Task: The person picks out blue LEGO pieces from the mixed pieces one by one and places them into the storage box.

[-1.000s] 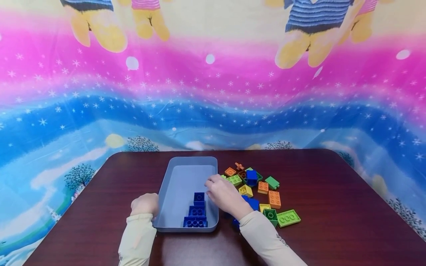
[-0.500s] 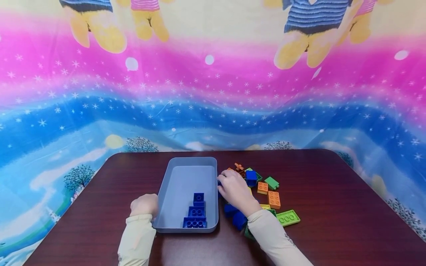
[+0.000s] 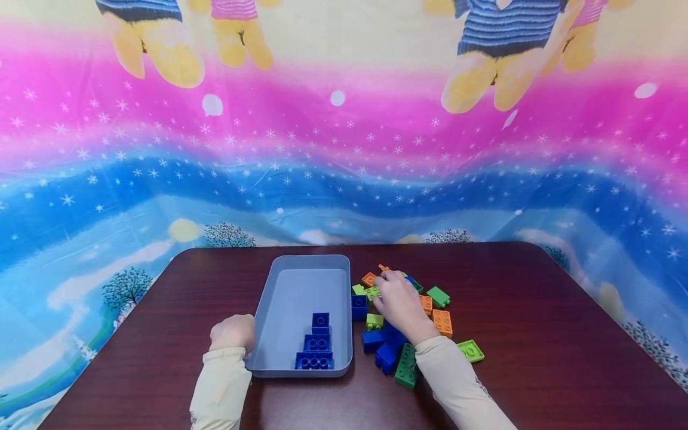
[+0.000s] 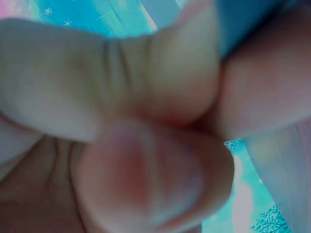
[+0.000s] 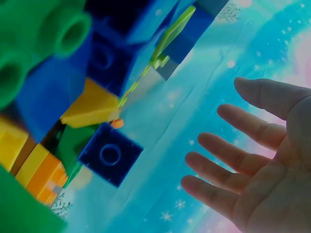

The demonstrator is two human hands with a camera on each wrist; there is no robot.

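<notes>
My left hand (image 3: 233, 332) is at the left wall of the grey-blue tray (image 3: 303, 373). In the left wrist view its thumb (image 4: 150, 179) and bent finger (image 4: 160, 73) pinch the tray's rim (image 4: 243, 22). Inside the tray, at its lower right, a small blue block (image 3: 321, 321), a longer one (image 3: 317, 342) and the longest one (image 3: 314, 361) lie in a column, ends aligned at right. My right hand (image 3: 402, 306) hovers over the block pile, partly hiding it. The right wrist view shows its fingers spread, holding nothing, near a square blue block (image 5: 111, 154).
Beside the tray's right wall sits a blue block (image 3: 359, 304). Around it are lime (image 3: 375, 321), dark green (image 3: 406, 365), orange (image 3: 442, 322) and green blocks (image 3: 438, 296), loosely heaped on the dark brown table (image 3: 537, 322). A patterned cloth (image 3: 344, 149) hangs behind.
My right hand has moved from the tray's right rim rightward over the pile. The blue block beside the tray, hidden under that hand before, now shows. My left hand stays put.
</notes>
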